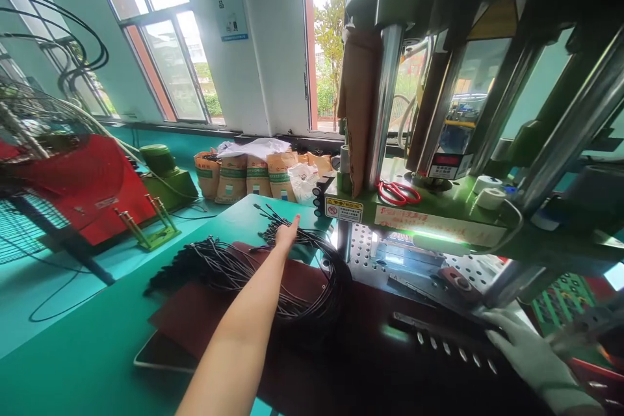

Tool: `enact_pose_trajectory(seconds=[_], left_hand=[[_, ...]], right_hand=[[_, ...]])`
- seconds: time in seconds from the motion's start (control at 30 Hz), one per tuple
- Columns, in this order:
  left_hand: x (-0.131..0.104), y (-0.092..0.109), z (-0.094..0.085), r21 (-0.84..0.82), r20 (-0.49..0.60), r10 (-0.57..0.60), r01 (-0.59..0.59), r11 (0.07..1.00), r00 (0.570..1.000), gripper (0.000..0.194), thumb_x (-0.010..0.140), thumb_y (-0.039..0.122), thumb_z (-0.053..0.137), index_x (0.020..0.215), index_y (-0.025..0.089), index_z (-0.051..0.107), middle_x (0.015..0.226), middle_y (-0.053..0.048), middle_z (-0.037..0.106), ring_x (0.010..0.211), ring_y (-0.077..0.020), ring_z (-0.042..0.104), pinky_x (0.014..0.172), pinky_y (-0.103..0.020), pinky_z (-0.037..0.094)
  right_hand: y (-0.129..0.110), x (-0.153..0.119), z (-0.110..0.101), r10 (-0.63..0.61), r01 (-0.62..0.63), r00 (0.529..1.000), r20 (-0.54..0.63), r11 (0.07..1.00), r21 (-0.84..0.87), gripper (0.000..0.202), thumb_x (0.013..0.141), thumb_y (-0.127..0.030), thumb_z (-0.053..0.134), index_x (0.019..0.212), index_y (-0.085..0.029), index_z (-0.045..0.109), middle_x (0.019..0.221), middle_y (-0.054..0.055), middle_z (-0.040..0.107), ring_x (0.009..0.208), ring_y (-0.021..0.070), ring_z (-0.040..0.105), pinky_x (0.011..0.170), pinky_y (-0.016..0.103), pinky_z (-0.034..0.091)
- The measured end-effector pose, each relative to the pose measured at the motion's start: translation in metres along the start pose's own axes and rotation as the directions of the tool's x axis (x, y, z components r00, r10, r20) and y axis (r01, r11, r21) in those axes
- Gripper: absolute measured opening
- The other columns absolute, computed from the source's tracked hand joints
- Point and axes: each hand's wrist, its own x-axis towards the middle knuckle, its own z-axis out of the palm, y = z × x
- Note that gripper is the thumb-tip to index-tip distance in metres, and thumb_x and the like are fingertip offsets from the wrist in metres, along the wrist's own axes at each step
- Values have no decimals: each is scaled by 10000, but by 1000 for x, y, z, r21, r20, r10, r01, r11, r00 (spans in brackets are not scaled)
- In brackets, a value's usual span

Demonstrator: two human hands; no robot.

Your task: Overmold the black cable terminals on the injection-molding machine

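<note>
A green upright press (441,201) with shiny steel columns fills the right side, and a green-topped workbench (92,331) runs along its front. On the bench, a large looped bundle of black cables (221,260) lies partly over a reddish-brown sheet (182,312), its loop curving toward the press and many cable ends fanned out at the far side. In front of the press is a dark bar (414,323) with a row of bright metal pieces; no cable is seen laid along it. The cables look gathered and sorted by their ends, but whether they are finished or still await work cannot be told. The bare left hand (285,235) reaches over the far cable ends, thumb up; its curled fingers are hidden, so its hold is unclear. The gloved right hand (529,352) is beside the bar's right end, its grip also unclear. Red-handled scissors (398,193) rest on the press ledge.
</note>
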Motion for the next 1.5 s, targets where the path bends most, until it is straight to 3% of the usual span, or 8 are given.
enact_pose_trajectory(seconds=[0.27,0.43,0.57,0.63,0.9,1.0,1.17,1.5], left_hand=[[-17,14,-13,339,284,24,-123,933,958,534,658,643,464,394,180,456,305,-9,392,327,-133,374,394,-256,277],[-132,12,1,180,492,288,-420,889,821,374,755,510,428,601,176,496,480,47,432,471,-90,403,478,-206,314],[-255,-15,-1,-40,924,251,-577,816,289,267,765,422,482,755,170,570,588,36,513,541,-85,441,500,-199,331],[-295,-29,-2,-62,973,180,-589,806,144,293,728,383,554,952,197,582,771,8,586,658,-106,493,584,-216,381],[-329,-49,38,15,943,-75,183,983,324,525,655,295,660,1103,118,453,1065,-151,559,914,-191,563,819,-308,421],[-340,-41,55,29,941,-203,534,845,271,474,623,328,698,996,134,478,972,-132,606,871,-192,598,781,-294,431],[-355,-19,81,15,990,-91,556,831,108,496,534,281,769,919,142,489,775,-98,652,706,-194,628,693,-310,442],[-298,-11,122,138,982,-187,584,800,24,188,708,209,580,869,126,529,757,-113,670,665,-233,653,673,-358,437]], right_hand=[[-9,-38,-6,-271,289,956,109,932,-219,473,688,-61,357,1041,-191,644,999,72,656,871,224,622,732,376,542],[-36,-25,-26,-152,228,934,322,951,-211,534,660,28,327,1070,-138,625,979,120,645,895,228,603,802,379,485],[-59,-4,-52,-53,174,853,520,967,-187,516,620,12,399,1060,-149,615,961,122,624,924,251,572,803,359,435],[-65,5,-64,9,120,818,575,975,-186,409,640,-56,459,990,-166,639,965,114,619,916,255,567,779,339,421],[-74,25,-92,202,-114,844,497,973,-201,309,669,-146,468,918,-168,650,901,99,653,834,234,583,672,280,392],[-71,38,-98,227,-173,877,424,972,-161,315,673,-142,461,924,-168,649,876,76,656,829,214,576,664,259,386],[-69,71,-101,211,-197,915,345,978,-75,334,655,-99,465,907,-187,665,895,36,658,849,190,567,676,236,392],[-69,117,-48,227,-234,920,320,972,-18,185,841,-293,524,886,-136,611,886,35,629,791,148,588,717,319,481]])
